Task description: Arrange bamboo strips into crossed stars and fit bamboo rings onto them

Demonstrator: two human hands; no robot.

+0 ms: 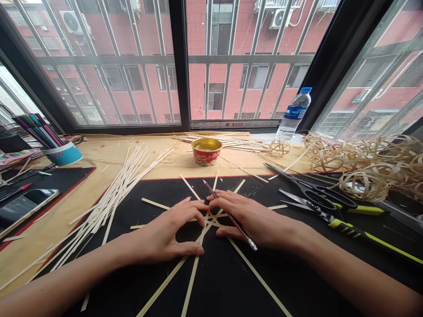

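Observation:
My left hand (168,231) lies spread on the crossed bamboo strips (185,264), its fingers and thumb apart around the crossing and holding nothing. My right hand (254,220) rests on the same strips from the other side, with a red-and-black pencil (218,198) held along it. The pencil's eraser end sticks out past the thumb. The strips fan out like a star on a black mat (132,193), and their centre is partly hidden by my fingers. A loose bundle of long bamboo strips (112,204) lies to the left of my left hand.
Scissors (317,196) and yellow-handled shears (343,226) lie to the right, beside woven bamboo balls and coils (363,185). Behind stand a red tin of yellow liquid (206,152) and a water bottle (294,112). A phone (23,209) and pen cup (61,154) are left. Barred windows run behind.

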